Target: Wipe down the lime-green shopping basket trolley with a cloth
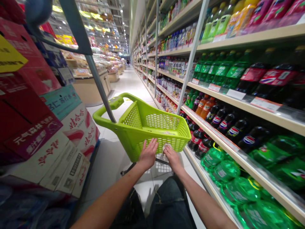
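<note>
A lime-green plastic shopping cart with perforated sides stands on the floor before me. My left hand rests against its near side wall, fingers stretched out and holding nothing. Just to the right, my right hand presses a crumpled whitish cloth or tissue against the same wall, its fingers bent over it. A few small pale bits seem to lie on the basket's floor, too small to make out. From the cart's handle side a grey metal pole rises toward the upper left.
Shelves of soda bottles run close along the right, with large green bottles at the bottom. Stacked drink cartons stand on the left. Beyond the cart a white-tiled aisle leads past a display counter. My knees are below my hands.
</note>
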`<move>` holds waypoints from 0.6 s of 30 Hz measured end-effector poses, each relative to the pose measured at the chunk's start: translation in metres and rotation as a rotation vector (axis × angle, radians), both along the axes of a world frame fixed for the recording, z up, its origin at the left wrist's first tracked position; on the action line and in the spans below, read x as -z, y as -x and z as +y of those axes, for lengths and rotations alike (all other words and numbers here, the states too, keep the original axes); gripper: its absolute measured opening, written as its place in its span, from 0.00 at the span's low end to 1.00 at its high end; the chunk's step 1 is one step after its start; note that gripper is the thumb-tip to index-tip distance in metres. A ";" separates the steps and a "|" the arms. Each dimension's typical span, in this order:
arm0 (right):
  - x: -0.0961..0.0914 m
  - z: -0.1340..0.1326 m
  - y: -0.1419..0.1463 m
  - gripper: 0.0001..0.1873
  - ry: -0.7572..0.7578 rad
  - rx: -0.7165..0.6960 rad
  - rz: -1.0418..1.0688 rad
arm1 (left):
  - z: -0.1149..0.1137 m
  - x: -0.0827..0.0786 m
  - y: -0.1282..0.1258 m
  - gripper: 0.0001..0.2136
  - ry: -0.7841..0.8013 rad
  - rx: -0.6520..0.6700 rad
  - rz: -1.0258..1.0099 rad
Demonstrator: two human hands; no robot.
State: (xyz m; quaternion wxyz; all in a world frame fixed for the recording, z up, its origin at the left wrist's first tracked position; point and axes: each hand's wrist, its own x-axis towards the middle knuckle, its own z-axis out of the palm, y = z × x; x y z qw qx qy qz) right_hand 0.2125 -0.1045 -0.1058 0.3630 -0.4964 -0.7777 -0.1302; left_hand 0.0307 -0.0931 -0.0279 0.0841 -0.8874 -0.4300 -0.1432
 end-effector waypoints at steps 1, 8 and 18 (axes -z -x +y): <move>-0.004 -0.003 -0.001 0.22 -0.009 -0.001 0.013 | 0.000 0.001 -0.001 0.26 -0.003 0.002 -0.003; -0.046 0.012 -0.010 0.26 -0.090 0.040 0.133 | 0.002 0.005 -0.019 0.26 -0.047 0.039 -0.016; -0.038 0.000 -0.022 0.30 -0.038 0.066 0.150 | 0.006 0.000 -0.027 0.28 -0.059 0.063 -0.016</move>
